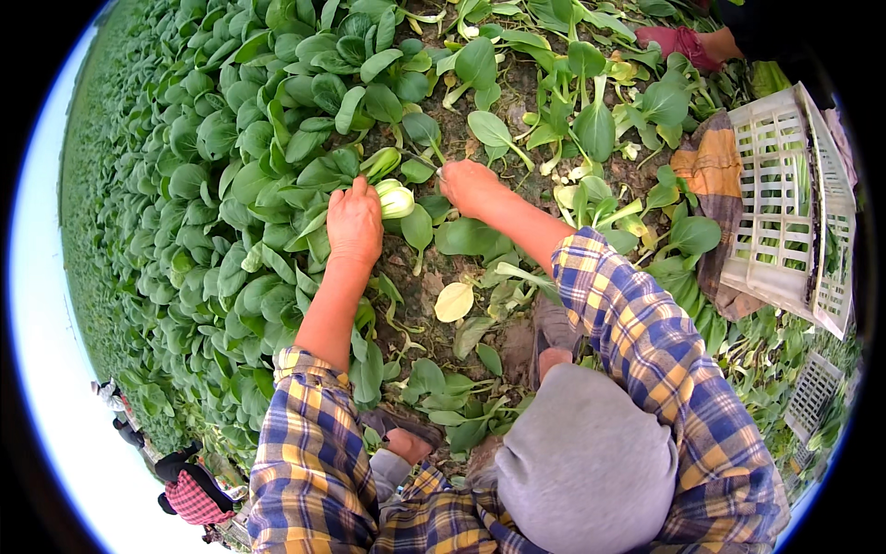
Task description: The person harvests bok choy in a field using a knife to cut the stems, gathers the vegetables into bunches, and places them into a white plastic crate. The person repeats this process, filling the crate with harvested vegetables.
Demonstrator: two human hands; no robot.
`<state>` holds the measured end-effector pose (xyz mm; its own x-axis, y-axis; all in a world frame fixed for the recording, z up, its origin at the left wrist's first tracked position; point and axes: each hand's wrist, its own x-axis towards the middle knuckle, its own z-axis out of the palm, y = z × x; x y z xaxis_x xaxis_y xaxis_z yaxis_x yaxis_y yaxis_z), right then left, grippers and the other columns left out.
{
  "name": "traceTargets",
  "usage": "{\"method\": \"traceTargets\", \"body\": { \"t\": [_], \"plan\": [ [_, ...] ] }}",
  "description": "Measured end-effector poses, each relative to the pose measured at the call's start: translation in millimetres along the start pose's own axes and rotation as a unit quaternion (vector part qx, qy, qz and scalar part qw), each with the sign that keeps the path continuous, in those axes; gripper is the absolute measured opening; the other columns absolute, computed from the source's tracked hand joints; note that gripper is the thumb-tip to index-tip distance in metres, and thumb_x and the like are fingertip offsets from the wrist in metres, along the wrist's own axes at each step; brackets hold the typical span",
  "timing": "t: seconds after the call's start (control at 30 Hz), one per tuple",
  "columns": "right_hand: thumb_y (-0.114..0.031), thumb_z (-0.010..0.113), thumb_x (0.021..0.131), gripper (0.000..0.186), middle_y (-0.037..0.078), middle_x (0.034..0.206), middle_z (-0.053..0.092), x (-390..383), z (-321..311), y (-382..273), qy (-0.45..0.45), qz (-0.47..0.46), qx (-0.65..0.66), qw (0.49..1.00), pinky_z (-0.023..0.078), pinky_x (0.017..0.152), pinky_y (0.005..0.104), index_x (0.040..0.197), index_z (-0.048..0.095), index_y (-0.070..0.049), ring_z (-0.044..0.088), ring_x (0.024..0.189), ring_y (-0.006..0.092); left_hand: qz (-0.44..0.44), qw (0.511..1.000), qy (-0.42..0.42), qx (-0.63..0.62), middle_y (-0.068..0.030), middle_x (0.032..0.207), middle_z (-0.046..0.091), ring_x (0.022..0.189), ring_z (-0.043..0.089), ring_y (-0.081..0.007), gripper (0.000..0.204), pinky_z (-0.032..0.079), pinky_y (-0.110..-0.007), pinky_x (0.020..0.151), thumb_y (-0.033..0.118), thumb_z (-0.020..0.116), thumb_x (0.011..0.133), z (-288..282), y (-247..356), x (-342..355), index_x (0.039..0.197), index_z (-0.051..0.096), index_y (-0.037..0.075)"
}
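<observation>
A bok choy with a pale green base is gripped in my left hand, fingers closed, at the edge of the dense green leafy plants. Just to its right, my right hand is closed on a small knife, its thin blade pointing up and left beside the bok choy. Cut leaves lie on the dark soil around both hands, with a pale yellow leaf below them.
At right stands a white plastic crate by a brown checked cloth; another crate lies lower. A co-worker's pink-gloved hand shows top right, other workers lower left. Rounded grey fabric fills the bottom centre.
</observation>
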<state>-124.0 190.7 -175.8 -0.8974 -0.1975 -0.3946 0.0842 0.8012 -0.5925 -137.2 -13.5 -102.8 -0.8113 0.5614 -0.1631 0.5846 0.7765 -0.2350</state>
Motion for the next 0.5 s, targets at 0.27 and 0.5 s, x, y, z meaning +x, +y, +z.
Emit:
{"method": "traceTargets", "body": {
  "t": [0.27, 0.5],
  "plan": [
    [-0.035, 0.058, 0.093, 0.039, 0.013, 0.084, 0.069, -85, -7, 7, 0.073, 0.018, 0.405, 0.911, 0.047, 0.049, 0.033, 0.107, 0.056, 0.001, 0.057, 0.051, 0.0202, -0.128, 0.962, 0.087, -0.227, -0.0105, 0.112, 0.062, 0.089, 0.062, -0.0255, 0.037, 0.045, -0.033, 0.082, -0.001, 0.069, 0.067, -72, 29, -48, 0.103, 0.062, 0.0],
    [-0.034, 0.057, 0.095, 0.041, 0.016, 0.098, 0.069, -146, -53, -37, 0.091, -0.096, 0.693, 0.709, 0.037, 0.035, 0.0206, 0.117, 0.046, -0.001, 0.041, 0.038, 0.0051, -0.258, 0.488, -0.05, -0.832, -0.0095, 0.106, 0.067, 0.1, 0.064, -0.0198, 0.044, 0.045, -0.032, 0.094, 0.004, 0.071, 0.08, -135, 87, -103, 0.121, 0.056, 0.001]
  ]
}}
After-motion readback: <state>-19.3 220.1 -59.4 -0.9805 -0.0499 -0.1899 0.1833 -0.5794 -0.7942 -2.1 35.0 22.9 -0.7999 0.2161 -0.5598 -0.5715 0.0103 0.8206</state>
